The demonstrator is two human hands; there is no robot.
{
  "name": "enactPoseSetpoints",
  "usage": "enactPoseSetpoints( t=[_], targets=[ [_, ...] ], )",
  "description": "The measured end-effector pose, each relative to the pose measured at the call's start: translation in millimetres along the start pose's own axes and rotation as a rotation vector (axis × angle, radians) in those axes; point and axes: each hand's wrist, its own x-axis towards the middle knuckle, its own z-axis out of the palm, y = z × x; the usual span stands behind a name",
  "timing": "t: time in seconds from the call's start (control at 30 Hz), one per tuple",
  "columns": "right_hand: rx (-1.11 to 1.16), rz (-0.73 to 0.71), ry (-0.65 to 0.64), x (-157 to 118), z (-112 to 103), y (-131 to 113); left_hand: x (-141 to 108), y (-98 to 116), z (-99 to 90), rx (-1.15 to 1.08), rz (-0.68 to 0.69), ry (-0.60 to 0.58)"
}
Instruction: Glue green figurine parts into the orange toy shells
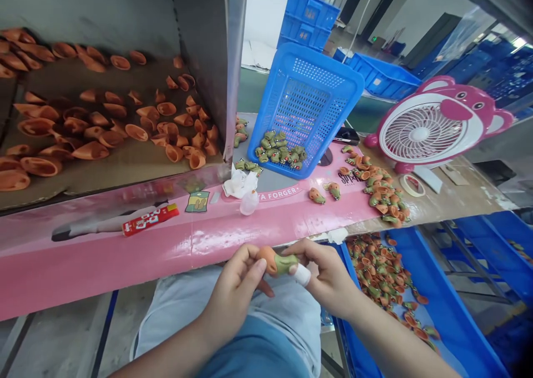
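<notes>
Over my lap, both hands hold one small orange and green figure piece [275, 260]. My left hand [239, 275] pinches its rounded orange end between thumb and fingers. The narrower green end sits in the fingers of my right hand [327, 275], whose thumb wears a white wrap [301, 275]. Just beyond, on the pink table mat [200, 228], lie a crumpled white tissue [241, 184] and a red tube [150, 220]. Two similar orange and green pieces [316, 195] lie farther to the right.
A tilted blue basket [306, 84] holds several green parts. Orange hollow shells [89, 150] fill a cardboard box at left. Joined pieces [383, 195] are heaped near a pink bear-shaped fan [441, 122] and a tape roll [412, 186]. A blue bin [453, 306] stands below, right.
</notes>
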Motion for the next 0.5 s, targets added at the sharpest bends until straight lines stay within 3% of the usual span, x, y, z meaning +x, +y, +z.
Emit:
enactPoseSetpoints(
  t=[0.07, 0.17, 0.37, 0.43, 0.5],
  targets=[
    [-0.021, -0.047, -0.024, -1.1, -1.3, -1.2, 1.4, 1.3, -1.0, -0.038, -0.044, -0.02],
    [-0.031, -0.005, -0.038, -3.5, -1.9, -2.3, 3.1, 1.4, -2.5, -0.038, -0.075, -0.044],
    [-0.023, 0.031, -0.05, -2.6, -1.5, 2.6, 3.7, -0.3, -7.1, -0.007, -0.126, 0.005],
    [-0.043, 0.041, -0.027, -1.9, 0.8, 3.4, 1.4, 0.8, -5.5, 0.015, -0.144, 0.004],
    [-0.106, 0.042, 0.046, -3.0, 4.5, -0.6, 0.4, 4.1, 1.2, 0.085, -0.17, 0.076]
  ],
)
